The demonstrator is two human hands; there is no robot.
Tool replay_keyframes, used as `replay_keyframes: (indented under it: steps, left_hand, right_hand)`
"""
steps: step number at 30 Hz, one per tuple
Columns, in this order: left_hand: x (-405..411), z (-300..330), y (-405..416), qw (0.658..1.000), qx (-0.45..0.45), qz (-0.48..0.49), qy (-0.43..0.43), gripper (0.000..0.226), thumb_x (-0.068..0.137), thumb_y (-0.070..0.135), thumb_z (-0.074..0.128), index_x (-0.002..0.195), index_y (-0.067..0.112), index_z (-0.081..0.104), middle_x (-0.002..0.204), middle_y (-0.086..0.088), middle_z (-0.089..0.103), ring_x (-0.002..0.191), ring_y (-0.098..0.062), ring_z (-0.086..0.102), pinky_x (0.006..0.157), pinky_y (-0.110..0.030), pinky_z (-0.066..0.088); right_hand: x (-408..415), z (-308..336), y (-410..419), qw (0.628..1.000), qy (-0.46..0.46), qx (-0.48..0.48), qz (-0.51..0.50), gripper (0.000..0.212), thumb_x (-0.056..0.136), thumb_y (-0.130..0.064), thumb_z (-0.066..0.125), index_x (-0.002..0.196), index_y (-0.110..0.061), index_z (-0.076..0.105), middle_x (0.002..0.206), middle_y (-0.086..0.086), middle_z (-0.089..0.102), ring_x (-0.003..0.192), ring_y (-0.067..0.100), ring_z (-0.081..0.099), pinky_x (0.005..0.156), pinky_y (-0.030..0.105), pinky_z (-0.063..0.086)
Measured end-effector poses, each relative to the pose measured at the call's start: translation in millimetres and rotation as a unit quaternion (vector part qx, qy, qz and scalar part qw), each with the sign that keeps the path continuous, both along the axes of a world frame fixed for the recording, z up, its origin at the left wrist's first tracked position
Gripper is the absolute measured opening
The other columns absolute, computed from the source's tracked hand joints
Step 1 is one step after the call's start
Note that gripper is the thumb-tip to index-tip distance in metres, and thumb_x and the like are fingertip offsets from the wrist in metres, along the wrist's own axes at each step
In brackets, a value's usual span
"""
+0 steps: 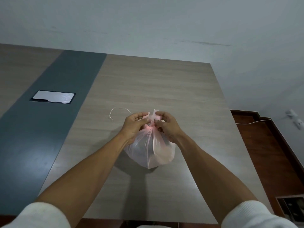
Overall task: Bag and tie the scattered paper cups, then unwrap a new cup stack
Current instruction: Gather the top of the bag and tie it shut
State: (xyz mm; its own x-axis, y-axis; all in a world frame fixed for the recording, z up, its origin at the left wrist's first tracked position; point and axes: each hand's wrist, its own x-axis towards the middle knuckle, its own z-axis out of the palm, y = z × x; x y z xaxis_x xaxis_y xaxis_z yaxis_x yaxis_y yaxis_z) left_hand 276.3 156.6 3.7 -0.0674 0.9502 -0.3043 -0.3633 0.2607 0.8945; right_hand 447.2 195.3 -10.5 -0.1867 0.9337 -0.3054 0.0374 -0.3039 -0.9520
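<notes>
here, in the head view, the only view there is, both hands work at the top of a thin pinkish-white plastic bag (150, 152) that sits on the wooden part of the desk (164, 83), a little in front of the person. the left hand (134, 127) is closed on one loose end of the bag mouth, pinched between thumb and fingers, and the right hand (167, 126) is closed in the same way on the other end. the two hands are close together, almost touching, with the twisted neck (152, 127) of the bag between them.

i think they hold the ends like this because a knot is being made: each hand needs its own end so they can pull against each other and tighten the neck. the bag rests on the desk, i judge so that its weight does not pull on the knot.

the bag looks round and full in its lower part, and the film is gathered into folds toward the neck. darker shapes show through the film, probably the paper cups, but i cannot tell them one by one. no loose cups lie on the desk in this view.

just behind the left hand a thin pale string (119, 111) lies curved on the desk, apart from the bag. a new cup stack is not visible, so the unwrapping step seems not yet begun.
</notes>
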Motion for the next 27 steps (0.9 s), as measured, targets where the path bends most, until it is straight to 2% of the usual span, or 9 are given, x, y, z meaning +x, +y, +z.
replay_keyframes:
  steps: [3, 5, 7, 10, 14, 18, 21, 23, 27]
  left_hand:
    - [3.0, -2.0, 0.1, 0.999, 0.02, 0.019, -0.017, 0.027, 0.092, -0.004, 0.067, 0.114, 0.01, 0.064, 0.108, -0.021, 0.073, 0.093, -0.025, 0.076, 0.073, -0.029, 0.06]
    - [4.7, -2.9, 0.4, 0.998, 0.014, 0.041, -0.051, 0.031, 0.093, -0.005, 0.065, 0.12, 0.004, 0.054, 0.11, -0.022, 0.072, 0.096, -0.029, 0.075, 0.074, -0.031, 0.061]
    - [5.5, -4.6, 0.5, 0.996, -0.004, 0.043, -0.077, 0.024, 0.094, -0.002, 0.065, 0.118, -0.005, 0.058, 0.109, -0.025, 0.072, 0.097, -0.028, 0.076, 0.074, -0.03, 0.061]
    - [4.7, -8.1, 0.6, 0.995, -0.004, 0.031, -0.093, 0.013, 0.094, 0.002, 0.066, 0.105, -0.005, 0.068, 0.102, -0.024, 0.074, 0.095, -0.028, 0.076, 0.077, -0.031, 0.061]
    - [8.0, -9.3, 2.2, 0.998, 0.035, 0.012, -0.057, 0.02, 0.097, 0.012, 0.067, 0.113, 0.0, 0.067, 0.095, -0.022, 0.074, 0.09, -0.032, 0.074, 0.08, -0.038, 0.06]
    - [13.7, -10.1, 0.8, 0.997, 0.042, -0.027, -0.065, 0.02, 0.1, 0.011, 0.061, 0.111, 0.011, 0.077, 0.089, -0.009, 0.075, 0.076, -0.015, 0.07, 0.079, -0.029, 0.059]
    - [12.6, -9.0, 4.0, 0.996, 0.027, -0.008, -0.088, 0.022, 0.098, 0.0, 0.059, 0.11, 0.008, 0.076, 0.073, -0.005, 0.072, 0.063, -0.011, 0.065, 0.069, -0.021, 0.056]
    - [9.0, -8.4, 6.1, 0.994, 0.009, 0.014, -0.105, 0.024, 0.092, -0.001, 0.066, 0.115, -0.001, 0.069, 0.073, -0.008, 0.072, 0.069, -0.016, 0.07, 0.071, -0.023, 0.057]
    - [3.2, -13.7, 4.1, 0.993, 0.011, 0.0, -0.117, 0.022, 0.081, 0.011, 0.076, 0.083, -0.009, 0.066, 0.082, -0.018, 0.073, 0.086, -0.028, 0.074, 0.082, -0.028, 0.058]
  right_hand:
    - [-4.5, -0.4, -0.2, 0.998, 0.029, -0.009, -0.055, 0.038, 0.098, 0.0, 0.059, 0.127, -0.021, 0.048, 0.099, 0.012, 0.075, 0.073, 0.02, 0.068, 0.068, 0.034, 0.056]
    - [-4.2, -1.1, 1.5, 0.996, 0.035, -0.027, -0.076, 0.02, 0.096, -0.002, 0.062, 0.116, 0.002, 0.06, 0.095, 0.019, 0.076, 0.075, 0.025, 0.069, 0.073, 0.037, 0.058]
    - [-3.9, -2.3, 1.9, 0.994, 0.063, -0.035, -0.082, 0.011, 0.097, -0.002, 0.062, 0.099, 0.008, 0.064, 0.093, 0.025, 0.075, 0.074, 0.029, 0.069, 0.075, 0.039, 0.06]
    - [-6.2, 3.3, -0.4, 0.986, 0.123, -0.054, -0.098, 0.006, 0.1, -0.008, 0.06, 0.102, -0.002, 0.061, 0.082, 0.019, 0.07, 0.065, 0.024, 0.067, 0.06, 0.033, 0.058]
    - [-9.7, 6.7, 0.4, 0.991, 0.101, -0.06, -0.058, 0.014, 0.105, -0.023, 0.053, 0.111, -0.011, 0.058, 0.075, 0.014, 0.068, 0.057, 0.022, 0.063, 0.046, 0.026, 0.044]
    - [-17.0, 7.1, 3.1, 0.991, 0.092, -0.065, -0.065, 0.014, 0.102, -0.01, 0.051, 0.101, -0.006, 0.064, 0.067, 0.01, 0.055, 0.049, 0.017, 0.047, 0.041, 0.025, 0.031]
    - [-20.1, 8.6, 4.7, 0.982, 0.119, -0.11, -0.094, 0.029, 0.091, 0.006, 0.043, 0.097, -0.002, 0.07, 0.065, 0.01, 0.053, 0.05, 0.015, 0.044, 0.045, 0.027, 0.031]
    - [-19.2, 9.2, 3.8, 0.98, 0.143, -0.114, -0.083, 0.037, 0.088, 0.014, 0.04, 0.104, 0.002, 0.071, 0.069, 0.012, 0.058, 0.052, 0.015, 0.048, 0.051, 0.027, 0.036]
    - [-15.5, 5.7, -0.8, 0.977, 0.181, -0.095, -0.061, 0.016, 0.098, 0.011, 0.049, 0.1, 0.011, 0.065, 0.081, 0.019, 0.063, 0.066, 0.02, 0.063, 0.078, 0.033, 0.059]
